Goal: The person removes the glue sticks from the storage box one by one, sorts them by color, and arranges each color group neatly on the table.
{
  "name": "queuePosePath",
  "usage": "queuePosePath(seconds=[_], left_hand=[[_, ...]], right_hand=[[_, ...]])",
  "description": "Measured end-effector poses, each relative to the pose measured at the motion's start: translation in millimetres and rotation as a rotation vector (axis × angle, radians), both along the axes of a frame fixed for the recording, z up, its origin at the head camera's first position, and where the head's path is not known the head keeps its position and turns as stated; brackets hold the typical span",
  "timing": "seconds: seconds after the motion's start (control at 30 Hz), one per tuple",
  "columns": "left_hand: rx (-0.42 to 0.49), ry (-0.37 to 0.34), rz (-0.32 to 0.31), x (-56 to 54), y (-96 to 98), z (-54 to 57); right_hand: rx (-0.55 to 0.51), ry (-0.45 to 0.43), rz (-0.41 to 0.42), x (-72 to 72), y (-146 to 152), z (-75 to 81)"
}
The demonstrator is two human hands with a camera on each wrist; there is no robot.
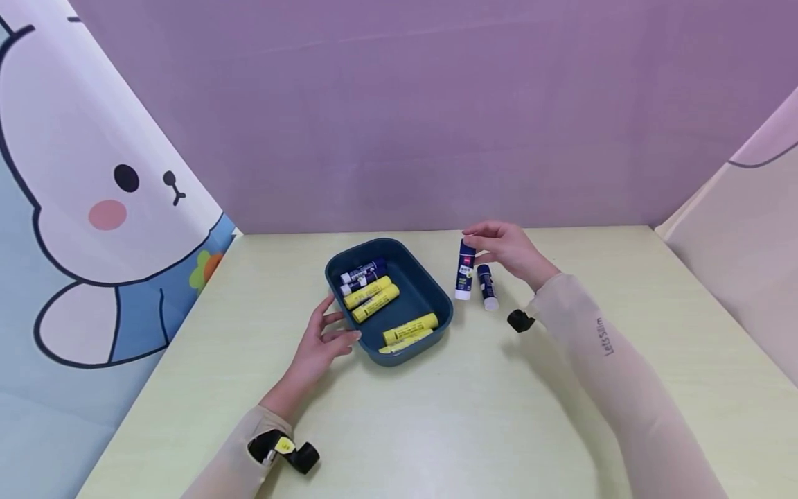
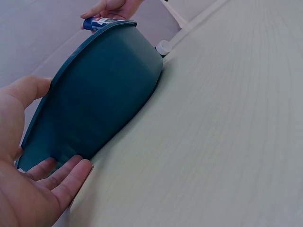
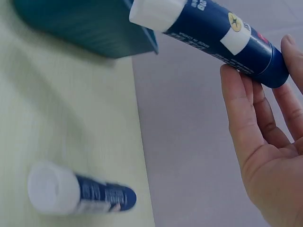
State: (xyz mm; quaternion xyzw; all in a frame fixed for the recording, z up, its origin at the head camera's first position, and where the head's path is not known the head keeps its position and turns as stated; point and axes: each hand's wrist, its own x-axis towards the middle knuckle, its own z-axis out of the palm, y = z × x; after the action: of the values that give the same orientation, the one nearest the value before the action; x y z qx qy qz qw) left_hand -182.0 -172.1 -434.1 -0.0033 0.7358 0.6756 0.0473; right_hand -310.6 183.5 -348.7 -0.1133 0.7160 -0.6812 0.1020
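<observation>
A dark teal plastic bin [image 1: 408, 267] stands on the table with navy glue sticks [image 1: 364, 272] and several yellow sticks [image 1: 376, 303] lying inside. My left hand [image 1: 321, 343] rests against its near left corner; in the left wrist view the thumb touches the rim and the relaxed fingers lie along the outer wall. Right of the bin, my right hand [image 1: 508, 251] pinches a navy glue stick [image 1: 464, 272] by its dark end between thumb and fingers, the white end pointing down. Another navy glue stick [image 3: 102, 194] lies on the table below that hand.
A pale wood-grain table [image 1: 399, 423] bears everything. Behind it rises a purple backdrop [image 1: 436, 125], with a cartoon-printed cloth [image 1: 75, 242] at the left. Black wrist cameras, such as the one on the left sleeve [image 1: 283, 447], stick out from both forearms.
</observation>
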Motion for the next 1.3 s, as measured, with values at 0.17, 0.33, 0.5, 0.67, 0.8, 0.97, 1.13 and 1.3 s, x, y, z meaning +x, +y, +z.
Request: queuePosePath(seconds=[0.17,0.33,0.5,0.67,0.8,0.97,1.13,1.3], left_hand=[[-0.004,-0.004,-0.004,-0.4,-0.1,0.0],[-0.004,-0.002,-0.005,-0.6,-0.3,0.0],[0.0,-0.003,-0.004,0.1,0.3,0.4],[-0.004,0.0,-0.003,0.9,0.8,0.7],[-0.004,0.0,0.001,1.0,1.0,0.1],[-0.003,0.003,0.004,0.7,0.9,0.1],[0.003,-0.001,0.006,0.9,0.7,-0.5],[0.005,0.001,0.007,1.5,1.2,-0.9]], right_hand=[[0.054,0.026,0.017,-2.7,10.8,0.0],[0.158,0.052,0.016,-5.5,22.3,1.4],[0.194,0.064,0.033,-5.9,33.3,3.9],[0.2,0.085,0.06,-9.5,43.7,3.1],[0.224,0.09,0.074,-12.2,52.3,2.1],[0.251,0.084,0.075,-16.3,63.9,-0.1],[0.289,0.07,0.081,-18.5,73.6,-6.4],[0.311,0.044,0.089,-22.9,80.3,-18.7]])
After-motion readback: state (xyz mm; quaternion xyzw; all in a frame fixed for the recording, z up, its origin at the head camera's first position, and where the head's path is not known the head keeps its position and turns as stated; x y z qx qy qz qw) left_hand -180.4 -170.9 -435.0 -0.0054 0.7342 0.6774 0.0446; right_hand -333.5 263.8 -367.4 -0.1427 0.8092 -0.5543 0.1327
